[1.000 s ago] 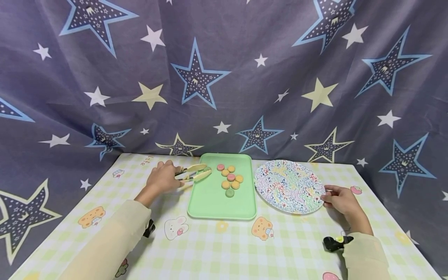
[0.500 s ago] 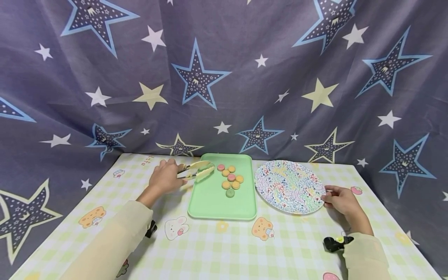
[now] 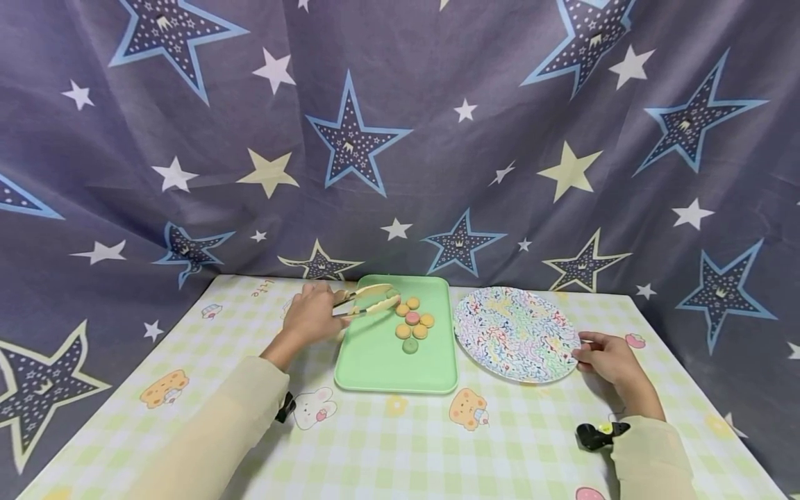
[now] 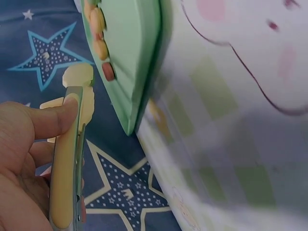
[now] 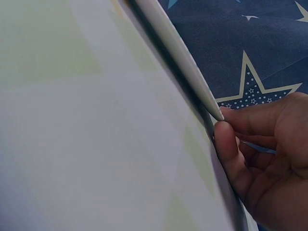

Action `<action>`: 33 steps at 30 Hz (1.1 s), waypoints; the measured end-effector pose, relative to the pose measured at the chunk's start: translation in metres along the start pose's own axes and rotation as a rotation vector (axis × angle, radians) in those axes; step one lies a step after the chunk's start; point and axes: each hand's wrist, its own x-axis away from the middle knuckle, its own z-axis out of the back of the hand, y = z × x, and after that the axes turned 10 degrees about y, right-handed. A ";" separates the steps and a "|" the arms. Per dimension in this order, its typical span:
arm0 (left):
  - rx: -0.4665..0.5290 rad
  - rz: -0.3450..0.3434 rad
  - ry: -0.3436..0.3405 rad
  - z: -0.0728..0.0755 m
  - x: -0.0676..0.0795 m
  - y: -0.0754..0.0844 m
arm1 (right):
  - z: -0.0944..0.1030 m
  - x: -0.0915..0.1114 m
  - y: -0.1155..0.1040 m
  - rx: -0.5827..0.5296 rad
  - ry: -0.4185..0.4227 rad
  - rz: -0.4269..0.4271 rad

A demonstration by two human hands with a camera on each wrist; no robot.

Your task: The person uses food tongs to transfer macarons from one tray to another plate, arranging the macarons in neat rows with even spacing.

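Note:
My left hand (image 3: 310, 311) grips a pair of tongs (image 3: 369, 309) with cream tips. In the left wrist view, the thumb presses on the yellow handle of the tongs (image 4: 65, 178). The tips stand apart above the upper part of a green tray (image 3: 381, 364), covering a pink macaron there. A greenish patch shows between them; I cannot tell what it is. On the tray lie several yellow macarons (image 3: 403, 331), a pink macaron (image 3: 412, 317) and a green macaron (image 3: 410, 345). My right hand (image 3: 615, 361) pinches the right rim of a round speckled plate (image 3: 515, 333).
The plate stands just right of the tray. Both are on a table with a checked, cartoon-printed cloth (image 3: 400, 451). A dark star-patterned curtain (image 3: 400, 236) hangs right behind the table's back edge. Each wrist carries a black device (image 3: 601, 436).
My left hand has moved right with the tongs, from the tray's left edge to over the upper pink macaron. My right hand and the plate have stayed in place.

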 end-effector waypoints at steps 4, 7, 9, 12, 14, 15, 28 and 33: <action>0.011 -0.008 0.005 -0.002 -0.002 0.010 | 0.000 0.000 0.000 -0.004 0.006 -0.011; 0.018 -0.017 0.011 -0.004 -0.004 0.017 | 0.000 0.000 0.000 -0.010 0.007 -0.011; 0.028 -0.022 0.010 -0.006 -0.004 0.023 | 0.000 0.000 -0.001 -0.016 0.006 -0.014; 0.036 -0.037 0.012 -0.008 -0.006 0.030 | 0.001 0.000 0.000 -0.031 -0.004 -0.015; 0.037 -0.046 0.011 -0.010 -0.007 0.035 | 0.001 0.000 0.000 -0.038 -0.008 -0.016; 0.034 -0.052 0.013 -0.011 -0.007 0.037 | 0.001 0.000 0.000 -0.041 -0.008 -0.014; 0.069 -0.084 0.010 -0.028 -0.014 0.069 | 0.001 0.000 -0.001 -0.032 -0.003 -0.011; 0.086 -0.096 0.006 -0.035 -0.015 0.080 | 0.001 0.000 0.000 -0.023 0.003 -0.003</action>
